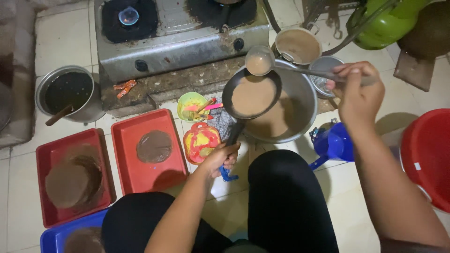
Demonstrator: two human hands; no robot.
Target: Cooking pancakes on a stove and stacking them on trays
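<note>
Right now my left hand (pixel 224 157) is clenched around the handle of the small frying pan (pixel 252 96), and I hold the pan level over the near-left rim of the big batter pot (pixel 304 100). The pan carries a thin pool of tan batter, so it probably feels front-heavy and sloshy; best grip looks like far back on the handle, wrist locked, no tilt. My right hand (pixel 357 86) grips the long handle of the ladle (pixel 260 61) above the far side of the pot, bowl full and held just over the pan's far edge. The ladle is rigid metal, likely slick with batter, so a grip at the handle end seems right. Left of the pot: a small green bowl (pixel 192 104), then a red tray (pixel 150 150) with one brown pancake. Beyond the pot: the gas stove (pixel 178 33), one burner lit.
</note>
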